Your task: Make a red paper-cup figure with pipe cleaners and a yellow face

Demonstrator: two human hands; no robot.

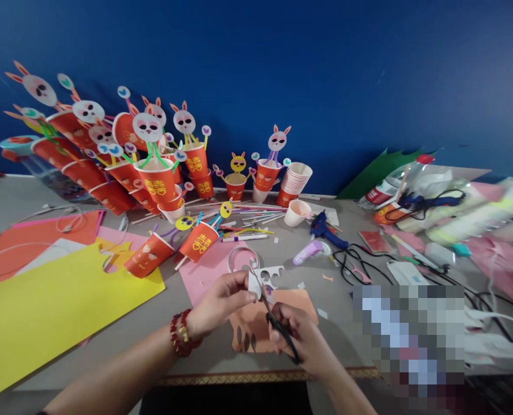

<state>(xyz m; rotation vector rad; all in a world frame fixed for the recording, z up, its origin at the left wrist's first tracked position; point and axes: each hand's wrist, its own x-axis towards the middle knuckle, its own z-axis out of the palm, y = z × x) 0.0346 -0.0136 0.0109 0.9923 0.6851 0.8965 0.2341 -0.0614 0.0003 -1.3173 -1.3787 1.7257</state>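
My left hand [222, 302], with a red bead bracelet on its wrist, pinches a small white paper piece [265, 278] that has round holes cut out of it. My right hand [300, 337] is closed round black-handled scissors [278, 323], whose blades point up into the white paper. Both hands hover over an orange paper sheet [256, 328] with small dark leaf-shaped cut-outs, lying on the grey table [196, 351] near its front edge.
Red paper cups with bunny faces [157, 173] crowd the back left. Yellow [53, 305], orange and pink sheets cover the left. A blue glue gun [323, 229], a purple glue stick [308, 252], markers, stacked cups [295, 180], cables and plastic bags lie at centre and right.
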